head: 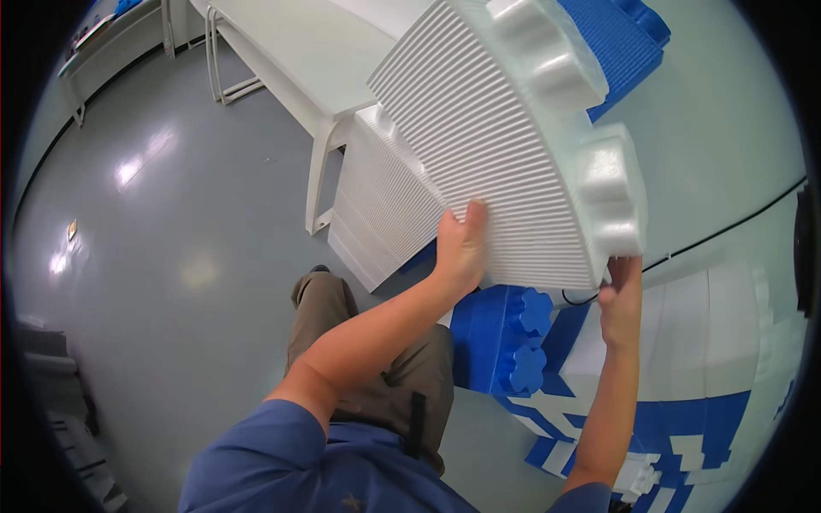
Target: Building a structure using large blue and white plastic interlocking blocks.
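A large white plastic building block (487,141) with ribbed sides and rounded studs is held up in front of me, studs facing right. My left hand (463,247) grips its near left edge, the thumb lying on the ribbed face. At the near right corner, my right hand (621,304) supports it beside a stud, its fingers partly hidden behind the block. Below and to the left stands another white ribbed block (378,192). A blue block (484,340) with studs is beside my leg, under the held one. Beyond the held block, a ribbed blue block (625,54) shows partly.
A white table (301,48) with a leg near the blocks stands ahead on the left. Stacked white and blue blocks (673,346) line the right side. A black cable (725,227) runs along the wall there. Grey floor (186,256) extends to the left.
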Motion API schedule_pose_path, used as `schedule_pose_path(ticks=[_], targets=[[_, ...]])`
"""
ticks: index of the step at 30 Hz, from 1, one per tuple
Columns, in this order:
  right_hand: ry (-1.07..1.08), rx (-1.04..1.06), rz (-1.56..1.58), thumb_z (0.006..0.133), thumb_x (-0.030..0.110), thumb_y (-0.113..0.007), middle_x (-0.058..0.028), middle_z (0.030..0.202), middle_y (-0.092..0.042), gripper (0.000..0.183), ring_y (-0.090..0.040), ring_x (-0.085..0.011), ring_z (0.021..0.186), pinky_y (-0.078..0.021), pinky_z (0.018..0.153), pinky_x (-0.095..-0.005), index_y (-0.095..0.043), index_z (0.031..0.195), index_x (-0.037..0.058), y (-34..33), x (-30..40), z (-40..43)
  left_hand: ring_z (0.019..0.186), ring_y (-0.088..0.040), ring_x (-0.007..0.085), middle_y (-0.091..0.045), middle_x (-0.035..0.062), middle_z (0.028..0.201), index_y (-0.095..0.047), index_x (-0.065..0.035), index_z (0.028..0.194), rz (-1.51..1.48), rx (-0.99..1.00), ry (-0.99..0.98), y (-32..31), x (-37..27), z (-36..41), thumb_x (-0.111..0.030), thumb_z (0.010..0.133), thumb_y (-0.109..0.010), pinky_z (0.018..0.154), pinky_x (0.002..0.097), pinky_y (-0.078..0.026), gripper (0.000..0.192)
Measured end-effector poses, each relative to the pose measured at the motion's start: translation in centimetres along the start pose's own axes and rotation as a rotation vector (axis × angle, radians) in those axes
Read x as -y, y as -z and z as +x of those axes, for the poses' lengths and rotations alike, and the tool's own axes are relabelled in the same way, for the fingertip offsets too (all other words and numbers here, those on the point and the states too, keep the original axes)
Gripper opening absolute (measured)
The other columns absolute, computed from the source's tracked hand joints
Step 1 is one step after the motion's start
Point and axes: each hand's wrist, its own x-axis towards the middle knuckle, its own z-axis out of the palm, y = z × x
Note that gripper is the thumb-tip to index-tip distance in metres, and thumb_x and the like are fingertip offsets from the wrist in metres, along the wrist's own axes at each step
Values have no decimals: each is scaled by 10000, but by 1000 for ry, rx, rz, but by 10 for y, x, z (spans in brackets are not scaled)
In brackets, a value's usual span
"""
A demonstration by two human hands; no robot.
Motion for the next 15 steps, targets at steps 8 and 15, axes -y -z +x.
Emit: schedule_pose_path(ticks=[8, 15], targets=[[286, -77, 79, 659, 584, -813, -194, 1403, -398, 1135, -426, -306, 1287, -358, 1069, -378, -271, 1459, -12, -38, 21, 104, 1197, -471, 207, -480, 110, 1330, -352, 1, 1379, -81, 29, -51, 5, -26, 66, -519, 880, -636, 1012, 347, -378, 775], [267, -163, -6, 739, 382, -803, -197, 1367, -430, 882, -466, -298, 1239, -425, 1007, -391, -375, 1401, -13, -83, 8, 141, 1100, -564, 252, -601, 149, 1178, -459, 29, 1295, 285, -88, 188, 33, -43, 103, -499, 904, -618, 930, 361, -445, 676]])
